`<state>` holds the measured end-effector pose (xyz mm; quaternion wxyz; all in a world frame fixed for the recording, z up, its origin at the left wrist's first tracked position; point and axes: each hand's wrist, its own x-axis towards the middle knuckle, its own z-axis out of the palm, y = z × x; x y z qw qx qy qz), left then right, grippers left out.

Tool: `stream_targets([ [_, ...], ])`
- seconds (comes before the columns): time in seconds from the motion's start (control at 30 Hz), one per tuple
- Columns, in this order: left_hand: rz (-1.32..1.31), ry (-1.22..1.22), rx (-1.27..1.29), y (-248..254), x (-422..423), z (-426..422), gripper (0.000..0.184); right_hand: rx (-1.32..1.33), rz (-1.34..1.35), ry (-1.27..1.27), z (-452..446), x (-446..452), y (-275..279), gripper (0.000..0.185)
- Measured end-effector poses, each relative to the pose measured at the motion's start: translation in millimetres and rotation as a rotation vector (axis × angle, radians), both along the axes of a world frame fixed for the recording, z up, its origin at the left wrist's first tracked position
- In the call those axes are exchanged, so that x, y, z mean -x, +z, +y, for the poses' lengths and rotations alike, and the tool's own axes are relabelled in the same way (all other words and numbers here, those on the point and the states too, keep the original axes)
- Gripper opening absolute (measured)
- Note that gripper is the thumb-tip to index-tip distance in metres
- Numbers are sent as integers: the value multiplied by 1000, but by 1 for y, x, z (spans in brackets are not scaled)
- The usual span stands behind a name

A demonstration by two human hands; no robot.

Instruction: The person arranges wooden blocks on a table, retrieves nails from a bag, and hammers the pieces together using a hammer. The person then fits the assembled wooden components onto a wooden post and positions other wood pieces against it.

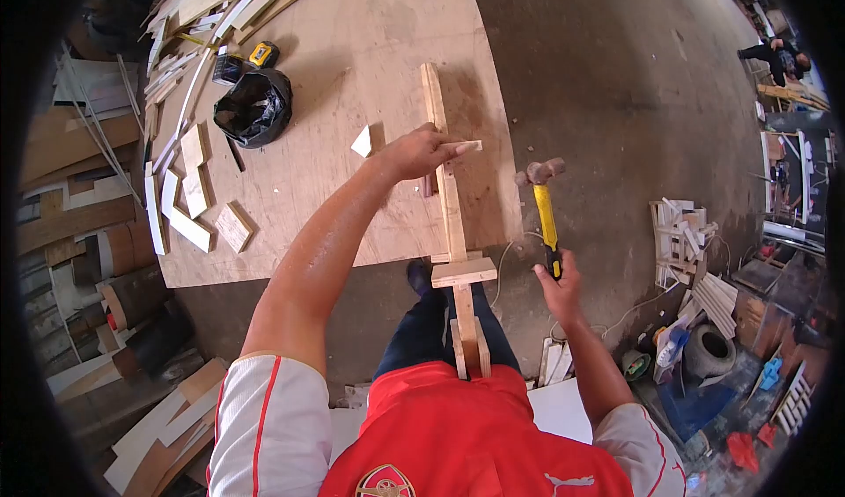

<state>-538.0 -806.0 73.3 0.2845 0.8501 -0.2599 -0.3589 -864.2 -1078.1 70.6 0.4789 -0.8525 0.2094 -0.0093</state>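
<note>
My right hand (563,284) is closed around the black grip end of a hammer (545,211), which has a yellow handle and a worn metal head held up beyond the table edge. Across the table, my left hand (415,154) pinches a small wood piece (473,147) over a long wooden bar (450,202). That bar runs from the tabletop toward my body. Near its close end lies a short wooden crosspiece (464,272), with more wooden slats (466,321) below it between my legs. Whether the small piece is fixed to the bar is hidden by my fingers.
The plywood table (334,224) carries a black bag-lined container (253,108), a yellow tape measure (263,54), a pale offcut (362,142) and several cut pieces (195,189). Long strips (264,8) are heaped at the far left. A wood-scrap stack (679,237) and a person (779,59) are at right.
</note>
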Motion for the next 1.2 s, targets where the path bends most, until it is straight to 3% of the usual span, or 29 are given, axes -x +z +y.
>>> stream_targets([
  [0.1,3,-19,2,-2,0,2,51,37,50,59,-4,9,-23,31],
  [0.3,2,0,-26,-3,0,0,51,64,194,157,5,-17,14,35],
  [0.4,3,-4,12,-5,1,3,51,115,-10,263,12,-24,14,37],
  [0.7,-3,56,23,-4,4,3,58,154,-132,359,26,-49,21,47],
  [1.0,-56,12,10,6,6,2,58,225,5,414,36,-58,31,49],
  [1.2,-73,31,-26,-2,7,-1,60,270,-141,419,36,-54,19,53],
])
